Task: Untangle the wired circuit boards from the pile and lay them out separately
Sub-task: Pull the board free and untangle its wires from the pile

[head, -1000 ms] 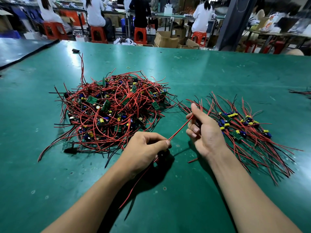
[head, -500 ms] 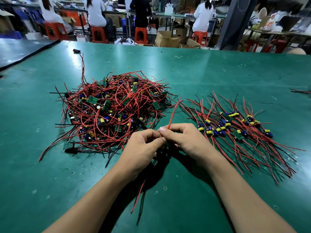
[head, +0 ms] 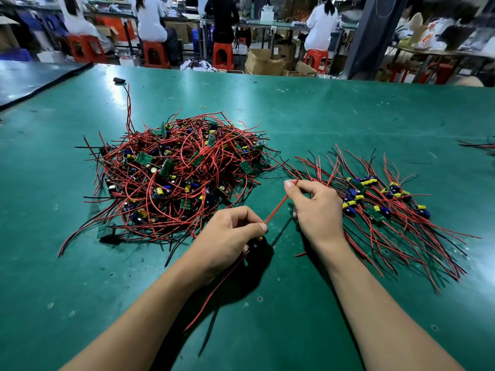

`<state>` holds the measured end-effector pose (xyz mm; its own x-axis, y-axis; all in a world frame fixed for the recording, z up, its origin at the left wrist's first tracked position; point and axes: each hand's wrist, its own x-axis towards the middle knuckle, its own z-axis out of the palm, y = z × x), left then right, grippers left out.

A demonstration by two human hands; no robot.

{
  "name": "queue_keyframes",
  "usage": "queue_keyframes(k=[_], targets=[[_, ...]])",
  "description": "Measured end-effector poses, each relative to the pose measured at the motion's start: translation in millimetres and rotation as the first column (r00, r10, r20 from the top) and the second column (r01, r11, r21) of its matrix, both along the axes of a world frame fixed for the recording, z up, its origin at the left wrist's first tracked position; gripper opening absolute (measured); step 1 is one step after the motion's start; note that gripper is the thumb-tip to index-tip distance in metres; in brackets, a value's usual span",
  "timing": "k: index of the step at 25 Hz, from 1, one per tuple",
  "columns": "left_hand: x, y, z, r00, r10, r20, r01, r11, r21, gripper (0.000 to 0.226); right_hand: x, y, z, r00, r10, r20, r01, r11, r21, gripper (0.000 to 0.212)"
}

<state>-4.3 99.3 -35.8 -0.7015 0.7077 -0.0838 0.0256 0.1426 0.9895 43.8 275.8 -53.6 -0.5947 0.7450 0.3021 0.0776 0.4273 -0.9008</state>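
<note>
Green-matted workbench (head: 321,116), with seated persons on orange stools (head: 154,53) seen beyond its far edge.

- Tangled pile (head: 176,178) of wired circuit boards: left of centre, red and black leads interlaced.
- Laid-out boards (head: 380,204): right of centre, leads fanned side by side toward the right edge.
- Red wire (head: 277,207): drawn straight between both hands, between the two groups.
- Left hand (head: 227,236): fingers curled; the wire's nearer end is pinched by thumb and forefinger.
- Right hand (head: 316,207): the farther end is pinched between thumb and forefinger, the other fingers curled, just beside the laid-out boards.
</note>
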Motion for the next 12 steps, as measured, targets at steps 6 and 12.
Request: queue_keyframes(k=[6, 12], targets=[[-2.7, -0.8, -1.6, 1.000, -0.011, 0.026, 0.011, 1.000, 0.016, 0.016, -1.9, 3.2, 1.2, 0.995, -0.087, -0.049, 0.088, 0.996, 0.020, 0.012], [-4.2, 0.5, -1.5, 0.999, -0.017, 0.039, 0.016, 0.999, 0.033, 0.022, -2.9, 0.3, 8.1, 0.961, -0.035, -0.275, -0.116, 0.850, -0.514, 0.025]])
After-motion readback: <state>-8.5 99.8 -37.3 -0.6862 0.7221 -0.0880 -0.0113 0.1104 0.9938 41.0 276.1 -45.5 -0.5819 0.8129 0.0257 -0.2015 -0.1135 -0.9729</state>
